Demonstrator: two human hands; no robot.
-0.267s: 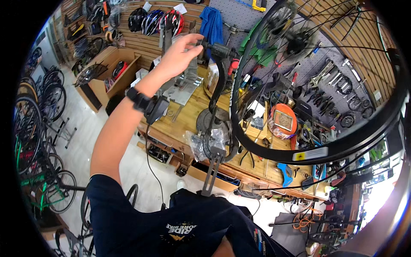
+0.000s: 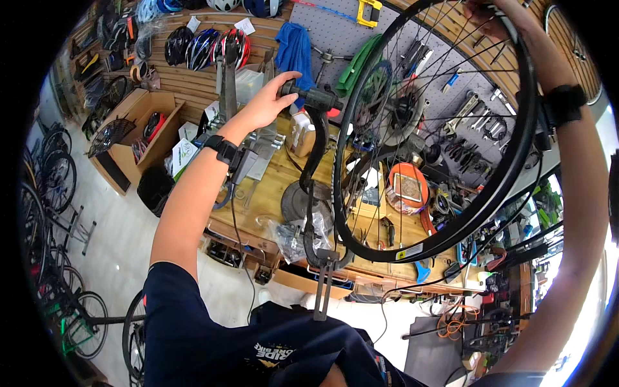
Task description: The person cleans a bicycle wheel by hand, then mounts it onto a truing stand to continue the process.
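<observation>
Holding the end of a black cylinder (image 2: 308,97) between bent fingers and thumb, my left hand (image 2: 267,106) is keeping a closed grip above the bench (image 2: 259,201); a curved black arm (image 2: 316,151) is supporting the cylinder, and a round grey base (image 2: 295,203) is sitting below; the spoked wheel (image 2: 438,244) is standing raised over the bench, to the right of the arm and in front of the pegboard (image 2: 329,32); my right hand (image 2: 491,20) is reaching to the wheel's upper right, but I cannot tell whether its fingers are gripping the rim or merely touching it; for good control, I am judging that the left grip is needing firm, even pressure along the cylinder, without twisting; the right hand is best bearing on the rim, avoiding side load and keeping fingertips clear of the spokes; a thin dark cable (image 2: 385,308) is curving below the wheel, and is requiring clearance too.
</observation>
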